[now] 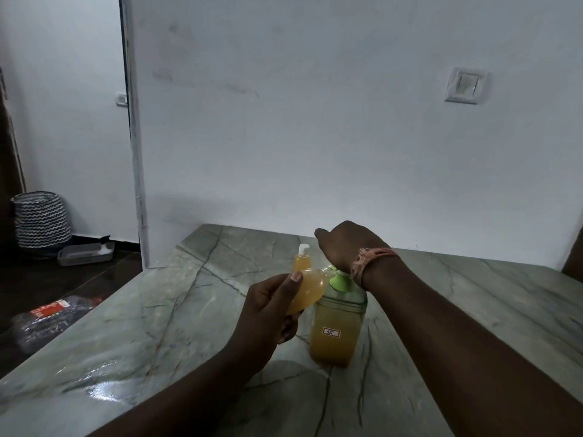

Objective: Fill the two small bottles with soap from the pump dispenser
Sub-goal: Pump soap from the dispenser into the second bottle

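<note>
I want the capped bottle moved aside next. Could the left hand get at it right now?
Probably not: the left hand grips the tilted small bottle, which lies between it and the capped bottle.

Dim, bluish indoor light. A soft glare streak shines on the counter [104, 386] at lower left. Both forearms look very dark. Wide-angle distortion bends the door frame [134, 137] at left; edges are slightly soft.
</note>
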Demonstrator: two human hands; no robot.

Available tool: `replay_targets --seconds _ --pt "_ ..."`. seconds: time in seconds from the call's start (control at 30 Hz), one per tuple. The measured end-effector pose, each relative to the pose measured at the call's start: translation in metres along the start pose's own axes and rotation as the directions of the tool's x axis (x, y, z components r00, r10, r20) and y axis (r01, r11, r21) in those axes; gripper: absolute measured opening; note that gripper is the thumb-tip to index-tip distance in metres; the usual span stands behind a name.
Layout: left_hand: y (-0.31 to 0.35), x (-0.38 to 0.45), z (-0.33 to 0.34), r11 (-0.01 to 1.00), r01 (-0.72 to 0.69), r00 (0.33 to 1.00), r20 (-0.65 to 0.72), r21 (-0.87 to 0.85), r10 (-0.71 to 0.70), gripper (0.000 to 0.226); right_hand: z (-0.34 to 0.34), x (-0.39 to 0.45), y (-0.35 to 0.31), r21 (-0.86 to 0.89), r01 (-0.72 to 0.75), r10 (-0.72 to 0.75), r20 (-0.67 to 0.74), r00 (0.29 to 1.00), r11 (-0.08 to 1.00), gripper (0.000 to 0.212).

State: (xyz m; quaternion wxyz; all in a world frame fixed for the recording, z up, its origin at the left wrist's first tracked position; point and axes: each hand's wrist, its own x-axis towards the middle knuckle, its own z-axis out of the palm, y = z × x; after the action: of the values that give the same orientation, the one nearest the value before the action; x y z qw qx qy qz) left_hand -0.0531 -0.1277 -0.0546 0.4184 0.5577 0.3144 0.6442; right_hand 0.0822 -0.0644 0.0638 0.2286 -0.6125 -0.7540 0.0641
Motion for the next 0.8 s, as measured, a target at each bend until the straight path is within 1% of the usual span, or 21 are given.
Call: replay_targets --seconds 0.27,0.4,0.5,0.6,0.7,0.73,0.8 --pt "0.002 -0.004 0.0 1.0 0.0 1.0 0.006 0.013 0.0 0.028 -0.006 0.002 -0.002 -0.095 0.0 0.004 0.037 0.999 0.995 0.041" --pt "0.001 0.0 -0.001 1.0 -0.002 1.0 0.021 -0.009 0.002 0.027 -0.001 0.005 0.002 -0.07 0.027 -0.028 -0.012 1.0 0.997 0.043" --pt "-0.001 0.0 -0.001 1.0 -0.002 1.0 0.023 -0.014 0.002 0.027 0.003 0.002 0.002 0.001 0.013 -0.013 -0.025 1.0 1.0 0.044" --pt "-0.004 -0.001 -0.003 1.0 0.004 1.0 0.025 -0.012 -0.003 0.027 0.002 -0.001 0.0 -0.035 0.023 -0.023 0.001 1.0 0.999 0.044" --pt "-0.002 -0.003 -0.001 1.0 0.009 1.0 0.025 -0.025 -0.008 0.028 -0.003 0.003 -0.002 -0.078 0.004 -0.001 0.036 0.999 0.997 0.042" --pt "-0.001 -0.002 -0.001 1.0 0.009 1.0 0.027 -0.028 -0.008 0.029 -0.004 0.006 -0.001 -0.096 0.007 -0.005 0.024 1.0 0.995 0.041" --pt "-0.001 0.0 -0.002 1.0 0.005 0.999 0.032 -0.025 -0.004 0.031 -0.003 0.006 0.0 -0.071 0.004 -0.005 -0.014 1.0 0.997 0.041"
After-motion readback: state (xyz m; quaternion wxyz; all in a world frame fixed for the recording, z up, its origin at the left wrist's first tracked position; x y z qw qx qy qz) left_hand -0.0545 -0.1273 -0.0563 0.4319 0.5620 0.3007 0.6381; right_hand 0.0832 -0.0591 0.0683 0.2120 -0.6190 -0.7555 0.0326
